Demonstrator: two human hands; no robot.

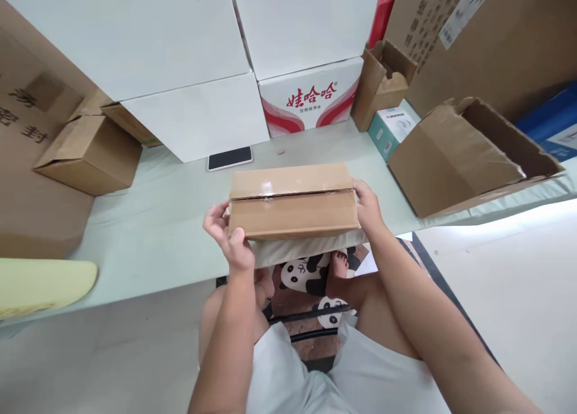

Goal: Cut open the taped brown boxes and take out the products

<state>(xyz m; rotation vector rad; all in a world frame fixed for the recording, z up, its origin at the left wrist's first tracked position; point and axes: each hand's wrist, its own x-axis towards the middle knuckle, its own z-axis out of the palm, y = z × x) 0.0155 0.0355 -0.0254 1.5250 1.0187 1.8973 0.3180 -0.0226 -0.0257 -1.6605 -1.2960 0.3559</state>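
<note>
A small brown cardboard box (292,200) with clear tape along its top seam lies at the near edge of the pale green table (157,222). My left hand (228,237) grips its left end, fingers curled round the corner. My right hand (367,207) presses against its right end, fingers wrapped on the side. Both hands hold the box between them.
A dark phone (229,158) lies behind the box. White cartons (180,59) and one with red print (309,101) are stacked at the back. Open brown boxes stand to the left (90,152) and right (469,155). A teal box (392,131) and a yellow object (40,285) also rest on the table.
</note>
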